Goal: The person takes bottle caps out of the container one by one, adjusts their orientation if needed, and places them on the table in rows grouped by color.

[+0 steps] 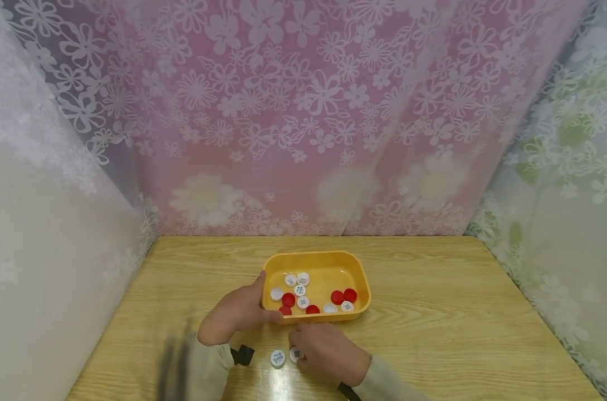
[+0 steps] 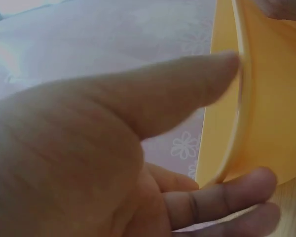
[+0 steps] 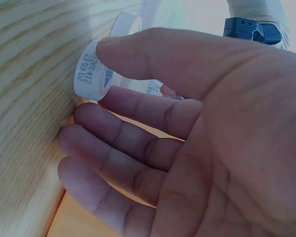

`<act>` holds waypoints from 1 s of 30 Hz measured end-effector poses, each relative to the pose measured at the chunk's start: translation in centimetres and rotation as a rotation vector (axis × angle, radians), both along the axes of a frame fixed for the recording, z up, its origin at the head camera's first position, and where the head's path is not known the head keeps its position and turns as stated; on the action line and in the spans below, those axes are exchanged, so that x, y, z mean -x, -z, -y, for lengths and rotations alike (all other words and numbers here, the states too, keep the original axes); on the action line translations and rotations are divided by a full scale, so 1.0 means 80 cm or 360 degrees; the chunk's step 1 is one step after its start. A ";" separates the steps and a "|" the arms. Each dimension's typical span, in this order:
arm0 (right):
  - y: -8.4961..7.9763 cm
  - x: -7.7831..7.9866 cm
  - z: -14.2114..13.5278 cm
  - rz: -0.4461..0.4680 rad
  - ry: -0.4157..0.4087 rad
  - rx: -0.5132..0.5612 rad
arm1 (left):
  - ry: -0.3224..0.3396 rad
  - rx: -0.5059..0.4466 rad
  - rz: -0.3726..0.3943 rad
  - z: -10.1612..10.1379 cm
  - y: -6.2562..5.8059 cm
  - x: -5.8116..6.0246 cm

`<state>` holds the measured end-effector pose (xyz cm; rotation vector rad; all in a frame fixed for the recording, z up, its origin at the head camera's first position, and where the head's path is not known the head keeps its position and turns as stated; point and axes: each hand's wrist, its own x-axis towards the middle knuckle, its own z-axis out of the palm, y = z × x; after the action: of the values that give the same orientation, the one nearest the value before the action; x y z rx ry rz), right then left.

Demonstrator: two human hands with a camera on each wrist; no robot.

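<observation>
White cap in pinch grip of right hand, yellow tray in grip of left hand

A pink curtain patterned with white flowers hangs behind the far edge of the wood-grain table. A whitish floral left curtain and a green-patterned right curtain flank the tabletop.
</observation>
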<state>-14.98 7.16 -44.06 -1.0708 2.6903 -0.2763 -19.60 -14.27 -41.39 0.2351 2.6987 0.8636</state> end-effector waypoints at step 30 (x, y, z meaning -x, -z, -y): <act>-0.026 -0.008 -0.011 -0.0119 -0.0166 -0.0041 | 0.0000 -0.0087 -0.0027 0.005 0.008 0.005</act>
<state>-14.34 8.01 -42.00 -1.2327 2.6837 -0.1861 -20.04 -14.66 -42.06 0.2558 2.6931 0.9406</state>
